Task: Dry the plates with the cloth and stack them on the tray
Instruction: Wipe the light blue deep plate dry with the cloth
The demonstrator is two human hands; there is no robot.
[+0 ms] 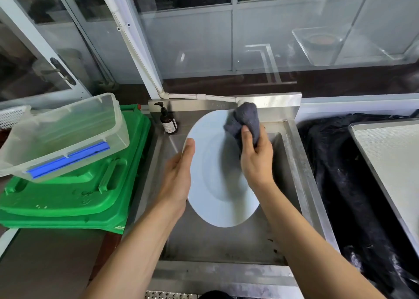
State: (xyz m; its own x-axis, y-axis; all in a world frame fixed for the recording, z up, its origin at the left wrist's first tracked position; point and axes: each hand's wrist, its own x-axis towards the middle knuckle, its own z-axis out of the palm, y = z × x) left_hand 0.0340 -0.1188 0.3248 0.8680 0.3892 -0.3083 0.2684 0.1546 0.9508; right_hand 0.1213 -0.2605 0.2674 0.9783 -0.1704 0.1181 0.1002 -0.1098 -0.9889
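Over the stainless steel sink basin (292, 162), held tilted above its middle: wide white round ceramic plate (217, 178), left hand (179, 181) cupping the left rim with fingers mostly straight and thumb lying along the edge, right hand (256, 160) pinching a bunched dark grey cloth (246, 122) and pressing it against the upper right rim. Likely handling as stiff, fairly heavy, breakable and slick while damp, so gripping at opposite rim edges, never by the wet face. Judging drying as underway, with stacking not yet begun.
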